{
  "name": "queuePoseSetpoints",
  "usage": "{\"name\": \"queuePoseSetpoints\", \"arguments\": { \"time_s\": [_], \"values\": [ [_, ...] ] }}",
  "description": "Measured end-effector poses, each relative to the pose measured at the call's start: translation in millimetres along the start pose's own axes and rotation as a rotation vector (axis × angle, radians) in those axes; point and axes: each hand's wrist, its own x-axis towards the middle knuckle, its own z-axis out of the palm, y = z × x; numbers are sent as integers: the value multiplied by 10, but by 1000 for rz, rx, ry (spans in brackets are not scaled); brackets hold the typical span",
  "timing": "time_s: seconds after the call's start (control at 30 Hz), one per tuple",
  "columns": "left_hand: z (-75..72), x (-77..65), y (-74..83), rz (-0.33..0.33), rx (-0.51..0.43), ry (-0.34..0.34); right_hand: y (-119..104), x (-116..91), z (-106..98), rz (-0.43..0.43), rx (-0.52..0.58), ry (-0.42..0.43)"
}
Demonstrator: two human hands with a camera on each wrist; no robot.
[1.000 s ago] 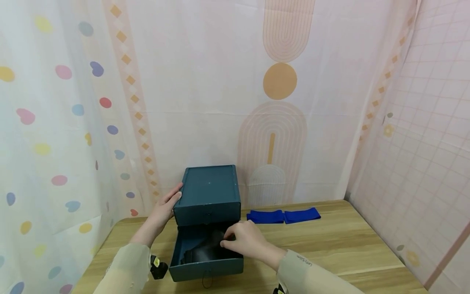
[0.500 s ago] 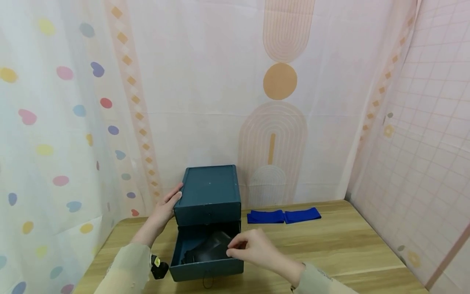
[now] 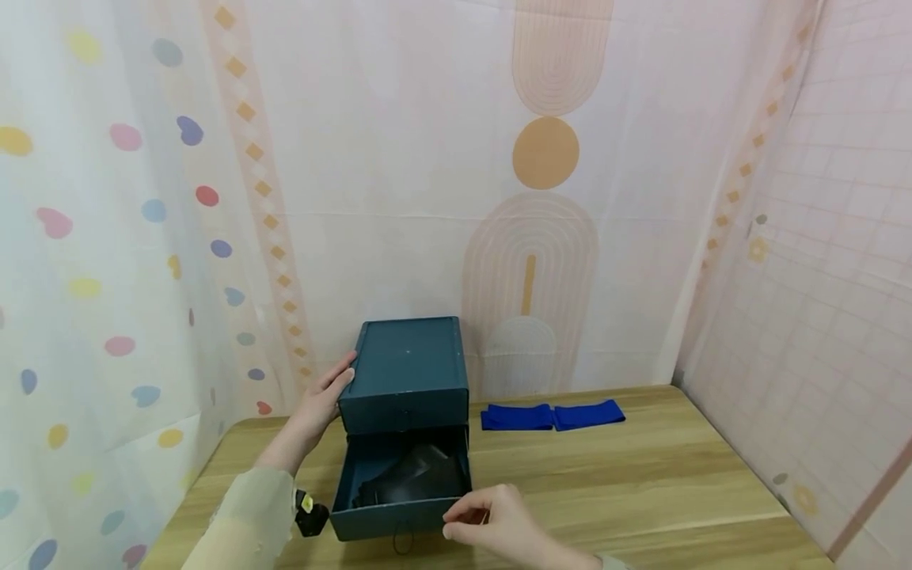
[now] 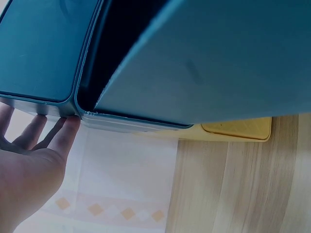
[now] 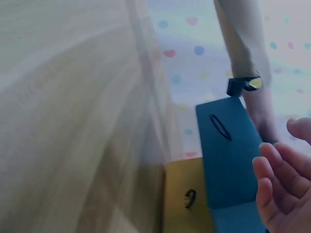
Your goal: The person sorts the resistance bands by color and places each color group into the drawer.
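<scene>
A dark teal drawer box (image 3: 408,356) stands at the back of the table, with its lower drawer (image 3: 388,520) pulled out. Inside that drawer lies a black, shiny, folded-looking item (image 3: 420,475). My left hand (image 3: 321,400) rests its fingertips against the box's left side; the left wrist view shows the fingers (image 4: 65,138) touching the teal wall. Just off the front right corner of the drawer is my right hand (image 3: 499,522), its fingers loosely bent and holding nothing. A thin dark loop pull (image 3: 403,541) hangs on the drawer front.
Two folded blue cloth strips (image 3: 552,416) lie on the wooden table (image 3: 641,491) right of the box. Below the teal drawer, the right wrist view shows a yellow drawer front (image 5: 182,187) with a dark loop. Patterned curtains (image 3: 399,158) hang close behind and at both sides.
My right hand has drawn back from over the black item, out of the drawer, toward the front right. My left hand has stayed on the box's side, and the drawer remains pulled out.
</scene>
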Motion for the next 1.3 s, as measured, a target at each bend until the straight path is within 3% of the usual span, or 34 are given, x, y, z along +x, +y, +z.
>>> {"name": "queuePoseSetpoints", "arguments": {
  "time_s": [0.1, 0.27, 0.33, 0.5, 0.77, 0.97, 1.3],
  "values": [
    [7, -3, 8, -2, 2, 3, 74, -14, 82, 14, 76, -39],
    [16, -5, 14, -5, 0, 7, 222, -27, 241, 152, 260, -90],
    [18, 0, 8, -5, 1, 3, 287, -19, 295, 199, 309, -80],
    [16, 11, -9, -1, 7, 4, 435, 32, 396, 214, 346, -47],
    [13, 10, -11, 5, -2, 7, 489, 133, 553, 278, 449, -2],
    [3, -7, -2, 3, -2, 8, 482, 181, 646, 282, 455, 42],
    [20, -11, -3, -3, 6, 7, 430, 211, 727, 420, 415, 148]
  ]
}}
